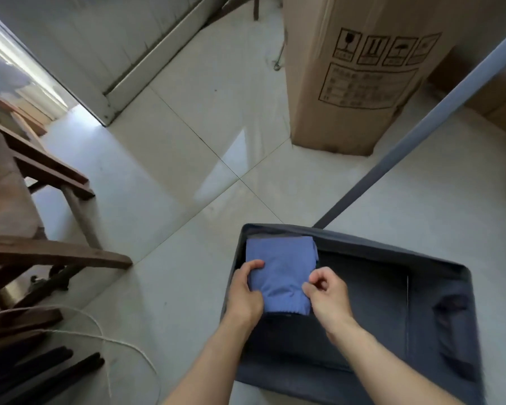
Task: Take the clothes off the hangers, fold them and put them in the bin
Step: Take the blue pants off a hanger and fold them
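My hands, left [244, 290] and right [324, 290], pinch a soft, light folded shirt [281, 273] by its side edges, apparently inside the bin [362, 387].

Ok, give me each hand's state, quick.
Left hand: closed on the folded blue cloth garment.
Right hand: closed, pinching the same garment's right edge.

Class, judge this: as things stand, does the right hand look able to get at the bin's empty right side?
Probably yes: the right hand is already over the bin, nothing visible between.
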Demonstrator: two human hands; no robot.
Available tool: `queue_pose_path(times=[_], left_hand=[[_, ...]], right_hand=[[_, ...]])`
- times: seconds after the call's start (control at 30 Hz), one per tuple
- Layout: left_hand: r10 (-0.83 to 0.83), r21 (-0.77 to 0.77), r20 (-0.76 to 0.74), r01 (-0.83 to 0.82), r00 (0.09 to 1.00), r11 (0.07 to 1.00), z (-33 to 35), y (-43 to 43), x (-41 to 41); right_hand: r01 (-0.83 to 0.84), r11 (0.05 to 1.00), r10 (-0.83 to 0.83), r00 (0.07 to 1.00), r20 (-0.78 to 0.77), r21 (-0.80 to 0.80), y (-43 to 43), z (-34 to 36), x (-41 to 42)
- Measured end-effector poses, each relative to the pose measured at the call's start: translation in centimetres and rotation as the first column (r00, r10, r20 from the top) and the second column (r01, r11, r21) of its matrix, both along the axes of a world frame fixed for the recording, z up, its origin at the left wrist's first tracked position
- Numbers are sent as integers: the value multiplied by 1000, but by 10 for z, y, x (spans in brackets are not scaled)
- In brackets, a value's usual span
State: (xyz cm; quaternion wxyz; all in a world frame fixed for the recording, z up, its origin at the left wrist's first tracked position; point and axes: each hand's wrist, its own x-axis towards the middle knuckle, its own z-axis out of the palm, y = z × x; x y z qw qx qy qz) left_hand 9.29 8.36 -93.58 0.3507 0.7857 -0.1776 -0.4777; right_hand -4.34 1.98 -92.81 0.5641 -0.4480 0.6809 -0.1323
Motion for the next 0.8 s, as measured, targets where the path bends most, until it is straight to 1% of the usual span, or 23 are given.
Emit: queue_pose_path(times=[0.07, 0.13, 0.23, 0.33, 0.43, 0.53, 0.6, 0.63, 0.73, 0.8], left_hand=[[2, 3, 47, -2, 999, 1000, -18, -7, -2], [-3, 18, 60, 2, 998, 1000, -33, -10, -2], [-91, 75, 57, 86, 994, 993, -49, -10, -1], [-163, 121, 63, 154, 985, 981, -50, -11, 1], [-208, 177, 53, 196, 977, 964, -45, -13, 1], [-263, 223, 77, 240, 962, 945, -25, -21, 2], [-286, 249, 94, 256, 954, 934, -2, -20, -3], [-269, 228, 91, 243, 959, 943, 6, -20, -7], [-168, 157, -41, 173, 985, 972, 56, -20, -21], [-140, 107, -113, 152, 984, 983, 100, -20, -34]], right_hand=[[2, 1000, -2, 1000, 2, -1, -3, -19, 2], [-11, 1000, 11, 1000, -11, 27, -2, -35, 2], [-63, 997, 65, 996, -58, 51, 1, -51, 0], [-116, 992, 121, 988, -99, 56, 3, -57, -3], [-157, 986, 165, 976, -145, 62, 2, -45, -1], [-140, 990, 135, 974, -181, -14, -3, -24, 3], [-130, 991, 129, 972, -194, 5, -1, 1, 3], [-117, 993, 117, 976, -185, 9, 0, 8, 2], [-72, 997, 74, 992, -103, 24, 4, 54, -5], [-60, 998, 62, 997, -44, 31, 4, 97, -10]])
